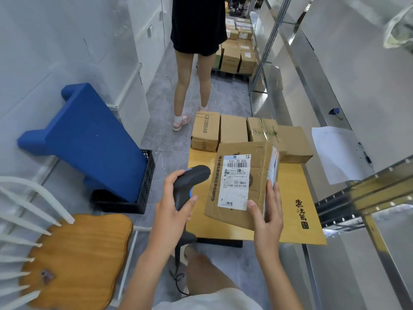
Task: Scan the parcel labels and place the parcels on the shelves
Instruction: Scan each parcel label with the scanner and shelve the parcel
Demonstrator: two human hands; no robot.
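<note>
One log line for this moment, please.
step: scanning | left hand: holds scanner | right hand: holds parcel, label facing scanner | shelving: not yet

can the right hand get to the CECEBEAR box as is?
Probably not: the right hand grips the parcel, which also stands between it and the CECEBEAR box at the table's far left corner. It would need setting down first.

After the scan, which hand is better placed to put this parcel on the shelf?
The right hand, probably. It already grips the parcel by its right edge, and the shelves stand on that same side. The left hand holds the scanner, so it is not free.
</note>
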